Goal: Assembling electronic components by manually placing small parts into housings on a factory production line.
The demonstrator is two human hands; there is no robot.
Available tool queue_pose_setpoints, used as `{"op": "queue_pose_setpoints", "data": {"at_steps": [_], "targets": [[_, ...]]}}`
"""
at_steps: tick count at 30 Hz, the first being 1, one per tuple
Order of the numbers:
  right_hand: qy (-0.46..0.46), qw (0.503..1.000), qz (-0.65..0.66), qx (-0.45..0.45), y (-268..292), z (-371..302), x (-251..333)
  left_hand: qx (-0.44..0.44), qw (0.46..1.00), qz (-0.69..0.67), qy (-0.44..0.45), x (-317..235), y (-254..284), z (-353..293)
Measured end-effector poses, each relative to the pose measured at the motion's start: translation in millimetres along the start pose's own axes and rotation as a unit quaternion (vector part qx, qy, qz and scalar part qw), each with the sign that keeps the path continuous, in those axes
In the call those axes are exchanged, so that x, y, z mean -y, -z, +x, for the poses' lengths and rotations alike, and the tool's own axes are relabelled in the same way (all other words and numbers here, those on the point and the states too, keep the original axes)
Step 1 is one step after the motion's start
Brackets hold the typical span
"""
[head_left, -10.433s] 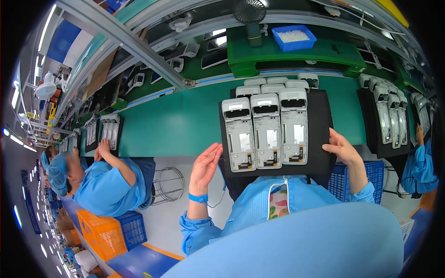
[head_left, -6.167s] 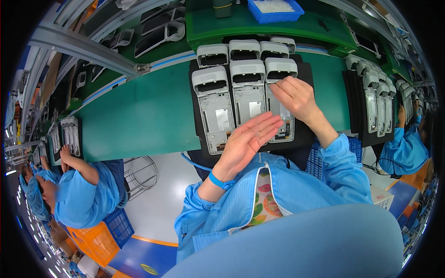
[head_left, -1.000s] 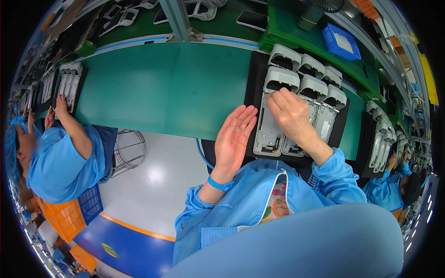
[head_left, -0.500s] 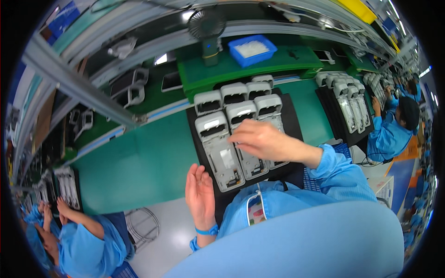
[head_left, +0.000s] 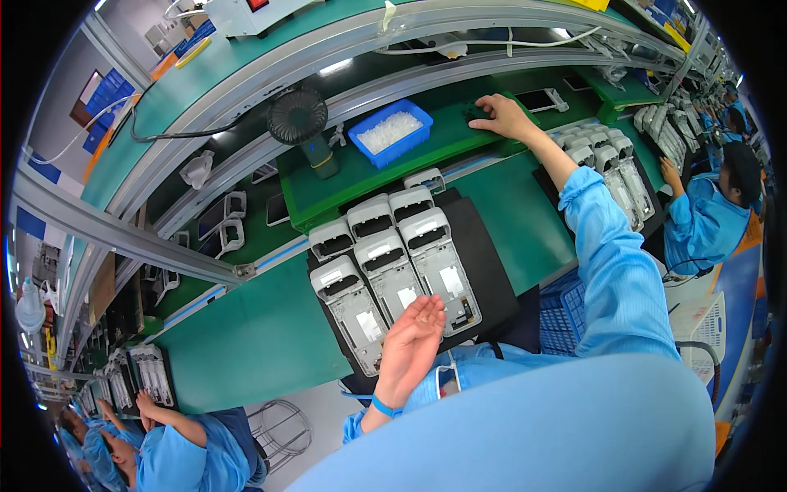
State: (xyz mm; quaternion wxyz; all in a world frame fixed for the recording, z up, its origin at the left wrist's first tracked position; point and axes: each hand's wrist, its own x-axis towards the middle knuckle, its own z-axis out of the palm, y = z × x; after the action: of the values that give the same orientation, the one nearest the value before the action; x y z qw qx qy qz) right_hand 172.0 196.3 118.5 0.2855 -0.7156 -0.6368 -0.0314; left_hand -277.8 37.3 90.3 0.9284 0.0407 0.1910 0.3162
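Note:
Palm up, my left hand (head_left: pixel 412 344) is cupped in front of the grey housings, its fingers curled. Small clear pieces (head_left: pixel 423 319) seem to lie in it, too tiny to make out well. My right hand (head_left: pixel 507 120) is stretched far out over the green shelf (head_left: pixel 328 193), thumb and forefinger apart beside a small cluster of dark parts (head_left: pixel 473 112). Several grey plastic housings (head_left: pixel 385 261), each with a window frame at its far end, lie in two rows on a black pad (head_left: pixel 485 275). The left hand covers part of the nearest ones.
A blue tray (head_left: pixel 392 134) of whitish clear bits and a small black fan (head_left: pixel 298 125) stand on the shelf. Metal rails (head_left: pixel 156 221) cross overhead. More housings (head_left: pixel 627 176) lie to the right. Co-workers in blue sit at left (head_left: pixel 193 447) and right (head_left: pixel 711 209).
My right hand has left the housings and reached out to the shelf at far right. My left hand has moved right, over the near housings, its fingers more curled. The view has shifted.

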Motion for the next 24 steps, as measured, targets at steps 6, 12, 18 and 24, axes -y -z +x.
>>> {"op": "queue_pose_setpoints", "data": {"at_steps": [6,12,18,24], "targets": [[0.033,0.995,0.088,0.024,-10,17,-9,0.009,1.0,-0.003,0.025,12,-10,25],[0.078,0.996,0.035,0.004,-11,19,-7,-0.018,1.0,0.011,0.011,18,-26,41],[0.045,0.997,0.053,0.028,-8,27,-4,0.015,1.0,-0.006,0.004,18,-20,51],[-0.038,0.989,0.146,-0.001,-3,24,-20,0.064,0.995,-0.079,0.006,19,-22,56]]}}
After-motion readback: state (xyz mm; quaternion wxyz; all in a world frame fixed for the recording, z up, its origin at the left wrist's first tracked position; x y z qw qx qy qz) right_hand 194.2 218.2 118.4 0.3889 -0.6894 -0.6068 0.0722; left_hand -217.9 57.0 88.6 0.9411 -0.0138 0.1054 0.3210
